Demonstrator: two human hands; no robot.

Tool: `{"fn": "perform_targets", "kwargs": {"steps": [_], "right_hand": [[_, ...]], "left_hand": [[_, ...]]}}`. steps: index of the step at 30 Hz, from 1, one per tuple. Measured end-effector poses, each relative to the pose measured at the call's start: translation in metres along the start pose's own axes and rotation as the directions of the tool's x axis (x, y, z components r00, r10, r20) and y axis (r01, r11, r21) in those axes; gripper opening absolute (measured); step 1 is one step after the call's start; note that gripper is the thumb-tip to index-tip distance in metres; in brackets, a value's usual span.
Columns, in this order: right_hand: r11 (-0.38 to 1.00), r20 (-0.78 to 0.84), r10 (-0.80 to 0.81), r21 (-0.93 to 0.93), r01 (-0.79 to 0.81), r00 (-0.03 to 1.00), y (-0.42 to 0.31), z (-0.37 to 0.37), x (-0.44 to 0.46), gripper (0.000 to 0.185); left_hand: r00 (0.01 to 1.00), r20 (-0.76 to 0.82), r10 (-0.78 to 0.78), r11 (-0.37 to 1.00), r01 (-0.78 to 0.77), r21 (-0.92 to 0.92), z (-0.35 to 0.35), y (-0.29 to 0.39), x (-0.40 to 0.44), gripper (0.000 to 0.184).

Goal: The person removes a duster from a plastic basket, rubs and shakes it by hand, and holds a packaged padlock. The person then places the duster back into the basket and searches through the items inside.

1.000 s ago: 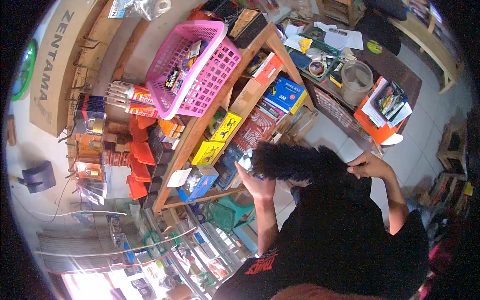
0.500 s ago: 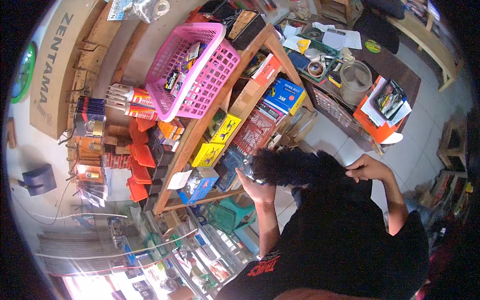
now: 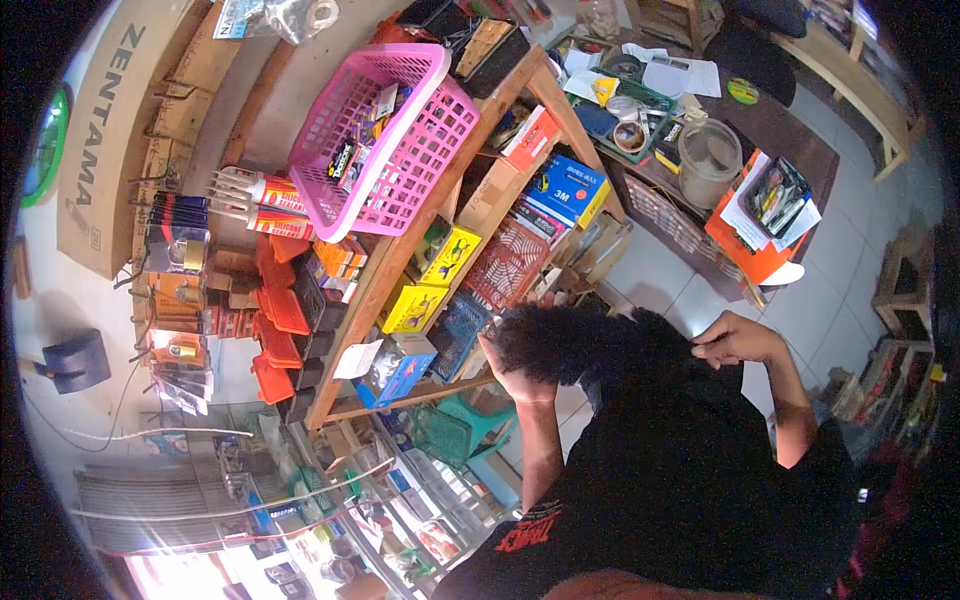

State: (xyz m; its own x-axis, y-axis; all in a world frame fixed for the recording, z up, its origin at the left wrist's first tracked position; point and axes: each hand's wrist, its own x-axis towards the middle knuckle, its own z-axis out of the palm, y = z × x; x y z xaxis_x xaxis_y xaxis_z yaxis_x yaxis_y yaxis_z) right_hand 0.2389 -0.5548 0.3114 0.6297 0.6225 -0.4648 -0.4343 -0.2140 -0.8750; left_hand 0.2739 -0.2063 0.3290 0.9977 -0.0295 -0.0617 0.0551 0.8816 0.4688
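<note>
Shaggy black bundle (image 3: 585, 343) shifted leftward; right hand (image 3: 742, 340) pinched narrow, left hand (image 3: 522, 382) grip unclear.

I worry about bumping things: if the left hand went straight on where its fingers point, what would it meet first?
Probably the blue basket on the wooden shelf, in line beyond the fingertips of the left hand; depth is unclear here.

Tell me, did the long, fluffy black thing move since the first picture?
Yes, a little: the long, fluffy black thing now reaches slightly farther left in the view, its tip closer to the dark blue plastic basket.
</note>
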Motion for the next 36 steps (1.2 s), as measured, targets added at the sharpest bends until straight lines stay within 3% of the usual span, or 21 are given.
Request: {"fn": "perform_targets", "kwargs": {"steps": [7,10,12,13,15,16,17,18,19,20,23,24,26,28,30,31,34,35,36], "right_hand": [[0.998,0.017,0.023,0.065,-0.025,1.000,-0.014,0.010,0.012,0.031],[1.000,0.002,-0.005,0.003,0.005,1.000,0.002,0.002,0.008,0.026],[0.998,-0.009,-0.041,-0.039,0.041,0.999,0.012,-0.005,0.011,0.021],[0.998,-0.048,-0.044,0.043,0.046,0.998,0.011,-0.005,0.012,0.020],[0.976,-0.117,-0.040,0.210,0.064,0.992,0.008,0.005,0.012,0.018],[0.988,-0.075,-0.055,0.142,0.066,0.996,0.007,0.009,0.012,0.019],[0.995,-0.034,-0.070,0.071,0.072,0.997,0.006,0.013,0.013,0.019],[0.997,0.005,-0.083,-0.003,0.083,0.997,0.004,0.016,0.014,0.020],[0.975,0.020,-0.207,-0.076,0.208,0.978,0.002,0.020,0.016,0.022],[0.985,-0.031,-0.172,-0.039,0.171,0.985,0.003,0.019,0.016,0.022],[0.995,-0.120,-0.088,0.040,0.093,0.989,0.006,0.011,0.014,0.021],[0.995,-0.113,-0.084,0.042,0.089,0.990,0.007,0.009,0.014,0.021],[0.995,-0.078,-0.098,0.016,0.100,0.992,0.005,0.008,0.012,0.021],[0.991,-0.027,-0.132,-0.036,0.131,0.991,-0.003,0.011,0.009,0.022],[0.993,-0.116,-0.076,0.085,0.086,0.990,0.005,0.012,0.013,0.022],[0.987,-0.157,-0.042,0.146,0.066,0.987,0.010,0.013,0.014,0.022],[0.992,-0.038,-0.096,-0.082,0.093,0.995,0.016,0.010,0.016,0.023],[0.992,-0.048,-0.108,-0.072,0.105,0.993,0.017,0.011,0.016,0.023],[0.991,-0.059,-0.122,-0.061,0.118,0.991,0.017,0.014,0.017,0.023]], "left_hand": [[0.993,-0.097,-0.066,0.992,0.056,-0.109,0.022,-0.016,-0.005,0.070],[0.988,0.152,-0.035,0.999,0.029,0.041,-0.005,0.008,0.006,0.072],[0.981,0.190,0.033,0.999,-0.036,0.011,-0.005,0.010,0.004,0.070],[0.976,0.208,0.071,0.997,-0.071,-0.006,-0.002,0.011,0.003,0.070],[0.994,-0.053,0.099,0.995,-0.100,-0.008,0.009,0.013,0.003,0.077],[0.977,-0.182,0.111,0.993,-0.114,-0.006,0.019,0.014,0.002,0.081],[0.954,-0.231,0.189,0.965,-0.137,0.225,0.030,0.012,0.001,0.083],[0.988,0.142,0.054,0.998,-0.049,-0.037,-0.012,0.018,0.007,0.083],[0.989,0.135,0.060,0.997,-0.051,-0.065,-0.009,0.019,0.006,0.082],[0.990,0.127,0.064,0.994,-0.052,-0.094,-0.005,0.018,0.004,0.082],[0.982,0.158,0.101,0.903,-0.024,-0.429,0.013,0.016,0.003,0.079],[0.991,-0.074,0.112,0.980,-0.122,-0.155,0.029,0.012,0.003,0.082],[0.996,0.045,0.083,0.996,-0.082,-0.024,-0.010,0.013,0.002,0.083],[0.995,0.083,0.057,0.990,-0.046,-0.130,-0.007,0.011,-0.003,0.082],[0.992,-0.033,0.122,0.988,-0.118,0.102,-0.001,0.011,-0.005,0.078],[0.961,-0.192,0.198,0.980,-0.190,0.063,0.018,0.006,-0.004,0.078],[0.991,0.082,0.102,0.994,-0.105,0.036,-0.005,0.009,-0.005,0.078],[0.999,0.011,0.035,0.999,-0.035,-0.022,-0.010,0.006,-0.011,0.079],[0.991,0.132,0.022,0.993,-0.007,-0.118,-0.012,0.004,-0.012,0.080]]}}
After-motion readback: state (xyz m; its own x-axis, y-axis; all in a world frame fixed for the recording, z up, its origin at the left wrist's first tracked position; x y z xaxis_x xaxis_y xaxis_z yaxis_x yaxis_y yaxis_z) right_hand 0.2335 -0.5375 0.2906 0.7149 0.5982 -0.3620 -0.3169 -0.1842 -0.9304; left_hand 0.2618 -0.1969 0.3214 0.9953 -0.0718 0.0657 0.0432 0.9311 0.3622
